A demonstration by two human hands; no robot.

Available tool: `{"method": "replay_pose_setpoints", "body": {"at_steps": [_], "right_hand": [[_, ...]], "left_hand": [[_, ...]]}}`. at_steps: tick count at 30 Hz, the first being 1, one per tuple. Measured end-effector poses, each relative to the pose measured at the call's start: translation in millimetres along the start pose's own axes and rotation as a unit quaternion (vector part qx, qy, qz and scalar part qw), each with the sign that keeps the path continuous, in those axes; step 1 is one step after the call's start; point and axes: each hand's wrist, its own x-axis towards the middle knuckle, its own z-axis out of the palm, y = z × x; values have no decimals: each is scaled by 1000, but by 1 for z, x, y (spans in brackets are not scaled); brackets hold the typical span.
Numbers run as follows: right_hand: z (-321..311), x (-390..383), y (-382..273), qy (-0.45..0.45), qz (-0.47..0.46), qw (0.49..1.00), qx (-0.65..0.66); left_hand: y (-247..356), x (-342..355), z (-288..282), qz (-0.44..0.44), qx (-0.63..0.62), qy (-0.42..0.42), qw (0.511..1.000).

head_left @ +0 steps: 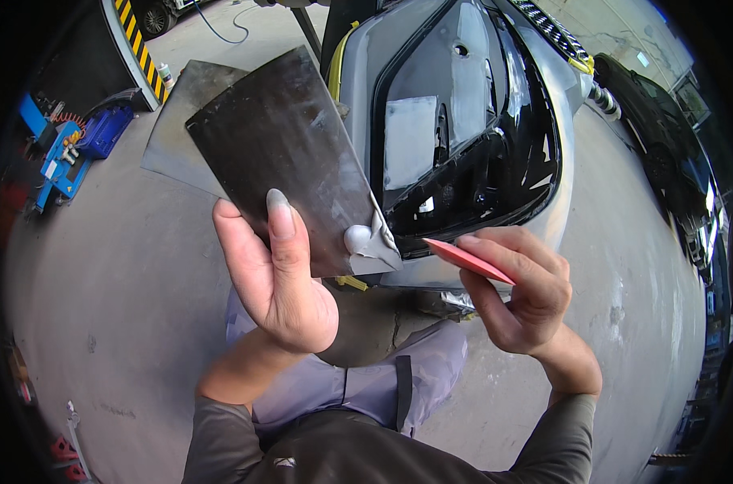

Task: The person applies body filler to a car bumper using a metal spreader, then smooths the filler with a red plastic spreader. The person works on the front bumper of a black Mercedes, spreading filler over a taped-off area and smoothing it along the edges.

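My left hand (281,274) grips a dark flat mixing board (277,153) at its near edge, thumb on top and the other fingers mostly hidden beneath. Near the board's right corner sits a light grey dab of filler paste (360,238), with more smeared along the edge. Between the thumb and fingers of my right hand (524,282) is a thin pink spreader (471,260), its tip just right of that corner and apart from it. Beyond both hands stands a grey and black car bumper (358,73) with pale sanded patches and yellow masking tape.
A grey panel (181,121) shows behind the board. Blue equipment (64,165) with a red coiled hose stands on the left, near a black-and-yellow striped post (140,52). A dark car (657,129) is parked at the right. Below are my legs (318,383) over the concrete floor.
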Motion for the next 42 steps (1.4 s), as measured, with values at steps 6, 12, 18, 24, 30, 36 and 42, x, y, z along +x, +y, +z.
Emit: {"method": "replay_pose_setpoints", "body": {"at_steps": [6,12,18,24,30,36,42], "right_hand": [[-1,14,-14,-92,-179,941,-273],[37,16,-23,-138,-86,939,-302],[57,33,-4,-87,134,964,-211],[79,44,24,-109,56,948,-292],[89,38,30,-123,28,930,-345],[87,39,6,-185,15,910,-371],[81,49,26,-203,-26,896,-395]], "left_hand": [[-11,29,-15,15,-21,-162,986],[-32,77,-50,34,-151,-172,973],[-105,119,-88,-116,-204,68,970],[-168,86,-99,-170,-202,73,962],[-177,74,-112,-194,-203,65,958],[-181,63,-130,-188,-191,49,962],[-182,56,-141,-207,-142,36,967]]}}
